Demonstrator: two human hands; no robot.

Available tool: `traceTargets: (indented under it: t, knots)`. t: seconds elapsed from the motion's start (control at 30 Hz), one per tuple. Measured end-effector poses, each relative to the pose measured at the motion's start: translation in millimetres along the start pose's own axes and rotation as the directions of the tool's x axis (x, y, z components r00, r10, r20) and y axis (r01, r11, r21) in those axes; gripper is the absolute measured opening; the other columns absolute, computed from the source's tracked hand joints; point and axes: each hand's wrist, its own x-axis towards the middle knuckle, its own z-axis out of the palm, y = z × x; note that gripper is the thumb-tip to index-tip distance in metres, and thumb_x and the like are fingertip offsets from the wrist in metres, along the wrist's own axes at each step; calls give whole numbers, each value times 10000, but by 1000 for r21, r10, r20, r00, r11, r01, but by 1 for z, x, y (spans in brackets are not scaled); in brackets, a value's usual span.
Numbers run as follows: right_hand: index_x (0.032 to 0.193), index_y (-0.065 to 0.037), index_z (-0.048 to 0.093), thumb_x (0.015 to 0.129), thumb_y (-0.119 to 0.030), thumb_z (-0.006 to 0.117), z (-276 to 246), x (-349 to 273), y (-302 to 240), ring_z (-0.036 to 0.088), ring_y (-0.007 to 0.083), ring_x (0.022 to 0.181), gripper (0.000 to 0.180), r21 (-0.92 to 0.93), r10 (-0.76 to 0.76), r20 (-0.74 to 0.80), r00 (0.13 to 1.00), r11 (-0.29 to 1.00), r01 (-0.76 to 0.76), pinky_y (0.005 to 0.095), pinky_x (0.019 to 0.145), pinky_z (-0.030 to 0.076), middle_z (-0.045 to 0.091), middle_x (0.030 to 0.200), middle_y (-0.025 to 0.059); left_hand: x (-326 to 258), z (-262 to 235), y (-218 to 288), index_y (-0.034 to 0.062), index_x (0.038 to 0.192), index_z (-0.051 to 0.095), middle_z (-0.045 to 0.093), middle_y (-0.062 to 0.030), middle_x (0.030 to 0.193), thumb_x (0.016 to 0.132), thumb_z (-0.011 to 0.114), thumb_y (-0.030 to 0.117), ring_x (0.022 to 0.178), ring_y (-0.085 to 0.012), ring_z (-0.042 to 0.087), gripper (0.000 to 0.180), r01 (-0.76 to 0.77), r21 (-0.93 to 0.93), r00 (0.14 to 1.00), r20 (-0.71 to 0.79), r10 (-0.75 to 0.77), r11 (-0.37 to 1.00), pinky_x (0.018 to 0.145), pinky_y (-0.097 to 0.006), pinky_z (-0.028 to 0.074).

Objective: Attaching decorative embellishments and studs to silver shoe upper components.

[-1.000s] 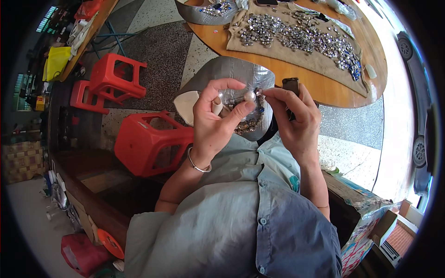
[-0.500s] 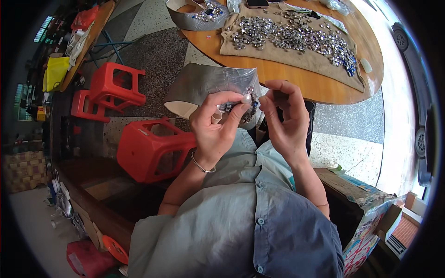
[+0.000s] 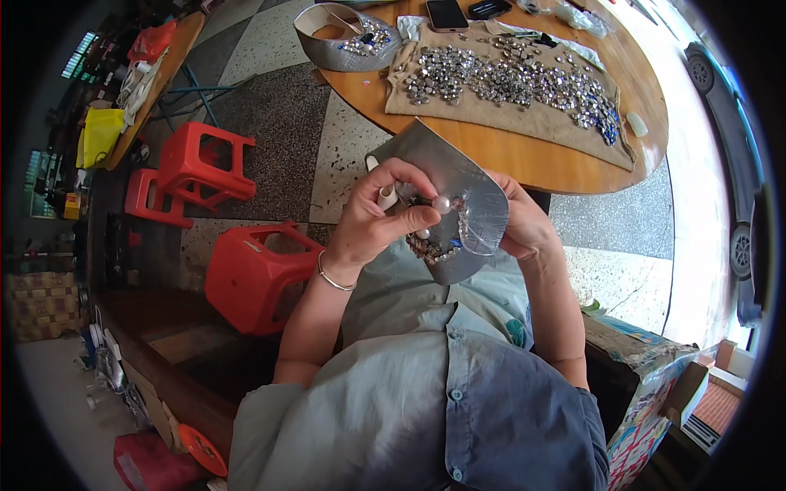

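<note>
The grey fabric piece [image 3: 458, 176] has lifted closer. Left hand [image 3: 372, 217] pinches a pearl bead [image 3: 443, 204] onto it; right hand [image 3: 524, 225], at three o'clock, grips its edge.

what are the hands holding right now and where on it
The left hand pinches a white pearl bead between thumb and fingertips. The right hand grips the grey beaded fabric piece by its right edge, fingers hidden behind it.

Grey-blue buttoned shirt [image 3: 426, 409], silver bangle [image 3: 332, 281]
</note>
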Motion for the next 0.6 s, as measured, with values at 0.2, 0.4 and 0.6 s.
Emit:
traceTargets:
  t: [0.2,0.4,0.6]
  knots:
    - [1101,24,565,833,-123,620,-10,6,21,646,145,817,310,292,86,34,996,952,-92,256,714,539,646,979,109,7,-4,0,51,920,525,543,-15,870,761,716,33,709,-66,527,249,39,47,998,44,-41,998,574,-186,455]
    - [1023,-11,587,907,-213,550,-18,36,11,620,106,749,235,330,-53,104,993,944,16,257,672,530,643,912,58,2,-17,-10,52,867,549,561,-15,877,753,714,-3,759,-77,536,208,-58,-58,985,162,67,997,645,-198,453]
    - [1061,-5,579,875,-180,580,-10,10,22,636,149,824,255,330,97,4,995,939,-93,307,750,539,644,957,90,7,-18,-12,58,850,523,550,-24,865,768,690,-18,743,-74,518,201,52,-125,992,118,-37,991,564,-196,440]
